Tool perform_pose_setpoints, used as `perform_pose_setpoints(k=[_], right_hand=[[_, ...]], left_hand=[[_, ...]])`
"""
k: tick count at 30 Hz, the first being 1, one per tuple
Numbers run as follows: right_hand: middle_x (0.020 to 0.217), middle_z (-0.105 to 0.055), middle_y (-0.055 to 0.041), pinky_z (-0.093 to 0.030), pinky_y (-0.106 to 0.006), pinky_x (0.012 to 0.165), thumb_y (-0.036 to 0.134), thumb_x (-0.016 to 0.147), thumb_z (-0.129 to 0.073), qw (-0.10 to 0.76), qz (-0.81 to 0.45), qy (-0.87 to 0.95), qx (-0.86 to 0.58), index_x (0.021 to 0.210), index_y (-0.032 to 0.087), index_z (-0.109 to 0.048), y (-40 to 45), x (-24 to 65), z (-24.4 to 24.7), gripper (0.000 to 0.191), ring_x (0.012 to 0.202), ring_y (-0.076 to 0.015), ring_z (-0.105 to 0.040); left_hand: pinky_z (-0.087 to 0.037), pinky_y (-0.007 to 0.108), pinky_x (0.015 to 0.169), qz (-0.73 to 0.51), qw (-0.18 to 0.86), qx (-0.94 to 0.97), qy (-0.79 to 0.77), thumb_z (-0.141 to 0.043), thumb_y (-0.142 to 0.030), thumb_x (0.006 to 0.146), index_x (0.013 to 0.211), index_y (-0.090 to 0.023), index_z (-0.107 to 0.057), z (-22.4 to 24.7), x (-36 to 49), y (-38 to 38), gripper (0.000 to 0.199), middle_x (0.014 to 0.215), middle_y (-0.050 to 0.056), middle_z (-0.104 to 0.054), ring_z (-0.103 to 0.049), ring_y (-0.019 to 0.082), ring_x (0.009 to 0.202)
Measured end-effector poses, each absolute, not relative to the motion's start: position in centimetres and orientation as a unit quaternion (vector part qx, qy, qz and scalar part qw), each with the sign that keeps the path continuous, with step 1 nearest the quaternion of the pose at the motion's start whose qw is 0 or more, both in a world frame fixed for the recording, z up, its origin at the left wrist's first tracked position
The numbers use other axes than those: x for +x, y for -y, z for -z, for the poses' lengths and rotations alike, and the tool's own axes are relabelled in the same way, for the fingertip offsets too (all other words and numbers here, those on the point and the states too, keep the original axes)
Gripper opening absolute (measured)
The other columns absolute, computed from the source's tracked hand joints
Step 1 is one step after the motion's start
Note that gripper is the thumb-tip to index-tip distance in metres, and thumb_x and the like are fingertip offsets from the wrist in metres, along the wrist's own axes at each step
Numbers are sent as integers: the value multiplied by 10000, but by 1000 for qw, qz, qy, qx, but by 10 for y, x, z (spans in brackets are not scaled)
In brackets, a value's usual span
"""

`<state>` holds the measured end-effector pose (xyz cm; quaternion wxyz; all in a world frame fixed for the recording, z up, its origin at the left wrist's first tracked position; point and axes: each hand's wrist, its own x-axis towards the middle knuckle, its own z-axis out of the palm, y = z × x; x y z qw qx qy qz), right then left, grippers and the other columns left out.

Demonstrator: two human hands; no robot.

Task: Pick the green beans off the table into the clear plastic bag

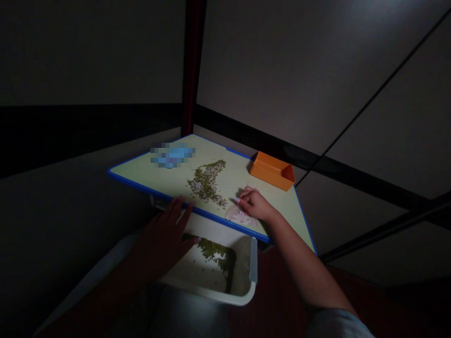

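The blue-edged board (148,177) overhangs a white bin (207,290) of green beans (213,252); left hand (162,234) open, right hand (255,205) curled.

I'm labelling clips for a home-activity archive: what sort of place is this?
Probably a dim indoor work corner, perhaps in a home: a blue-edged board serves as a small tabletop, with small green beans spread on it, an orange tray at its far edge, and a white plastic tub below.
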<state>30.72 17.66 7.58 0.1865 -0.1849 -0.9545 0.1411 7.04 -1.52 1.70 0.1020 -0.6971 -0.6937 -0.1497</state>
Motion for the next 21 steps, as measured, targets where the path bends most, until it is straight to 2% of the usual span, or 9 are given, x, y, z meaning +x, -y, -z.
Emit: perform_pose_setpoints(k=[11,21], right_hand=[[542,-412,-10,-372,-323,715,569,996,-279,181,-177,954,-158,472,213,-349,-173,304,-78,638,613,-149,-403],[524,-427,-13,-367,-327,700,561,989,-315,213,-158,948,-176,460,209,-349,-174,304,-78,637,589,-146,-403]], left_hand=[[-390,536,1068,147,87,-694,700,-489,-583,827,1460,-134,-379,-16,71,14,783,1581,205,-283,-269,367,1460],[-394,525,1077,152,100,-697,694,-528,-539,820,1460,-126,-383,-17,71,15,776,1571,216,-289,-269,365,1458]])
